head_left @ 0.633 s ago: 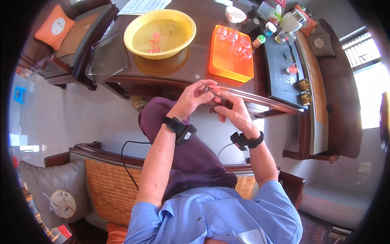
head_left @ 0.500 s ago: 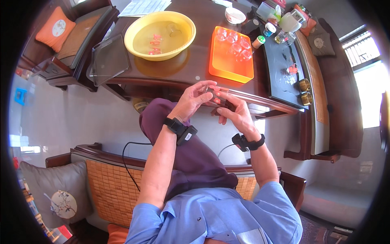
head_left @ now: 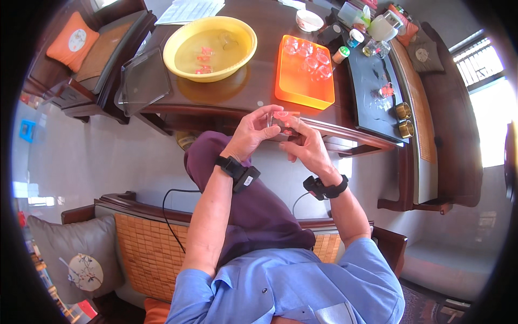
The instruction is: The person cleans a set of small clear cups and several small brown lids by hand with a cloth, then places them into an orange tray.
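Between my hands, just off the table's near edge, is a small clear glass with red decoration, tilted on its side. My left hand grips its left end, thumb on the near side and fingers over the far side. My right hand is closed round the other end, its index finger lying along the glass and its thumb below. Beyond them stands an orange tray with several clear glasses at its far side. A yellow basin of water to the left holds red-patterned glasses and a plain clear one.
On the right lies a black tea tray bearing a red-patterned glass and two gold-brown cups. A green-capped jar and a white bowl stand behind. A transparent lid overhangs the table's left edge.
The glass has turned in my fingers and shows its decoration differently. My right hand has shifted slightly left and up; my left hand keeps its grip.
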Action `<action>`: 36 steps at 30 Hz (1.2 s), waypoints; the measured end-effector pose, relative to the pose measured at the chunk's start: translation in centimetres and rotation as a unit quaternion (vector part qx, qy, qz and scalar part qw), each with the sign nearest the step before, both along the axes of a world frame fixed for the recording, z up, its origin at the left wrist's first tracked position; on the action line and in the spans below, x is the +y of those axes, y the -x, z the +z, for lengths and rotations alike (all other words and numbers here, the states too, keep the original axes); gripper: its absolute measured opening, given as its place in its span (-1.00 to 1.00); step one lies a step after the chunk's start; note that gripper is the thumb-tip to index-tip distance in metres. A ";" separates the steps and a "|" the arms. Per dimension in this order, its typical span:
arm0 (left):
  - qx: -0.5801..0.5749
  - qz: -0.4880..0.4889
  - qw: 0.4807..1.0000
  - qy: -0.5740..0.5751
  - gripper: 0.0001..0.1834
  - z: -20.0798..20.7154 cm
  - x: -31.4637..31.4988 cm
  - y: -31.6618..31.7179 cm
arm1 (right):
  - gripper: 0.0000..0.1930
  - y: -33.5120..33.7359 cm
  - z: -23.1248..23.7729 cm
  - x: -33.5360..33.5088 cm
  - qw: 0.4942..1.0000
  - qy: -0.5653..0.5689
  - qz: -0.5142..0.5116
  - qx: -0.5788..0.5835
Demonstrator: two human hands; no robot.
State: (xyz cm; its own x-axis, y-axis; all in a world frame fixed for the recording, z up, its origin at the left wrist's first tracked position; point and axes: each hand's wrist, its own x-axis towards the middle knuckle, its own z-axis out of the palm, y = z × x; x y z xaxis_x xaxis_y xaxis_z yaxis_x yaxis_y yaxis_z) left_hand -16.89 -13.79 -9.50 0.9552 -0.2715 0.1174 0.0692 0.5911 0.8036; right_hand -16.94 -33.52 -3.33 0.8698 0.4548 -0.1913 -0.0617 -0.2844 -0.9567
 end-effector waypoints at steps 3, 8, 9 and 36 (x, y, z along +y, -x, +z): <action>0.026 0.002 1.000 0.002 -0.47 0.3 -0.1 0.2 | -0.51 -0.2 -1.2 0.1 0.997 -0.035 -0.016 -0.067; 0.136 -0.063 0.986 0.078 -0.49 0.5 -0.2 -0.1 | -0.61 -0.1 -3.7 1.0 0.900 0.083 -0.033 -0.427; 0.136 -0.056 0.987 0.061 -0.50 0.2 -0.1 -0.1 | -0.62 -0.1 -3.6 1.0 0.894 0.112 -0.025 -0.434; 0.142 -0.078 0.985 0.060 -0.62 -1.6 1.0 -0.3 | -0.54 -0.5 2.8 0.5 0.893 0.105 -0.027 -0.437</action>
